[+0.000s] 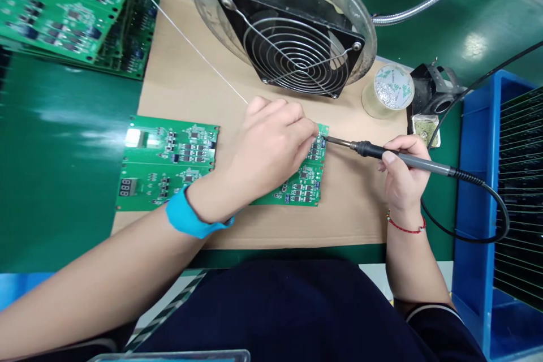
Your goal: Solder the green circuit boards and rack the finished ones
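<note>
My left hand (267, 147) rests on a green circuit board (303, 184) lying on a brown cardboard sheet (186, 73). Its fingers are pinched together on a thin solder wire (190, 42) that runs up to the far left, its end down at the board's top right corner. My right hand (403, 172) grips a soldering iron (407, 158) like a pen, and the iron's tip touches that same corner beside my left fingertips. A blue band circles my left wrist and a red string my right wrist.
Another green circuit board (167, 164) lies left of my hand. More boards are stacked at the far left (63, 5). A fume extractor fan (292, 39) stands behind the work. A solder spool (392, 87), an iron stand (435, 93) and a blue bin of boards (504, 192) are at right.
</note>
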Demonstrator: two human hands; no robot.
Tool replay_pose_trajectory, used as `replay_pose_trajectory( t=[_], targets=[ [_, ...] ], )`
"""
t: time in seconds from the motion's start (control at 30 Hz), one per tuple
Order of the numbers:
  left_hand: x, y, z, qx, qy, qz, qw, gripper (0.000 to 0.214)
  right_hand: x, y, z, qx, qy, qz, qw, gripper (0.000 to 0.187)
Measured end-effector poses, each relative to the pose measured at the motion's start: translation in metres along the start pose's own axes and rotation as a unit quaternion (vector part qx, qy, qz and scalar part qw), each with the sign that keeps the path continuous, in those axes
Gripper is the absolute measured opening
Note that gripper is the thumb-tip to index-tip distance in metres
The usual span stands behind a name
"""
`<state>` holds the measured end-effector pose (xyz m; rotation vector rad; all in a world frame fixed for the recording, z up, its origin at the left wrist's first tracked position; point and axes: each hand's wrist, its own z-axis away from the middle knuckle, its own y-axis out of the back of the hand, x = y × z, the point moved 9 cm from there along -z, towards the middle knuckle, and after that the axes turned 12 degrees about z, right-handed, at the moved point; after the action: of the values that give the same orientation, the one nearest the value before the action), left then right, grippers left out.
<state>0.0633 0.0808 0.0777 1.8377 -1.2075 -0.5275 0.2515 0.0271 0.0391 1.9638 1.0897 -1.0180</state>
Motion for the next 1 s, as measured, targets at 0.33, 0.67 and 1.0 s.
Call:
replay_pose_trajectory(
  t=[0.33, 0.67, 1.0],
  targets=[
    [-0.003, 0.029, 0.009, 0.019, 0.042, 0.050, 0.998, 0.019, -0.004, 0.011, 0.001, 0.055, 0.016, 0.022, 0.998, 0.012],
    [0.020, 0.034, 0.047, 0.040, 0.189, 0.296, 0.935, 0.021, -0.022, 0.014, 0.027, 0.018, -0.030, -0.027, 0.999, 0.007],
    [0.026, 0.031, 0.041, 0.048, 0.121, 0.127, 0.983, 0.019, -0.012, 0.007, 0.047, 0.001, 0.009, -0.033, 0.999, 0.012]
  ],
)
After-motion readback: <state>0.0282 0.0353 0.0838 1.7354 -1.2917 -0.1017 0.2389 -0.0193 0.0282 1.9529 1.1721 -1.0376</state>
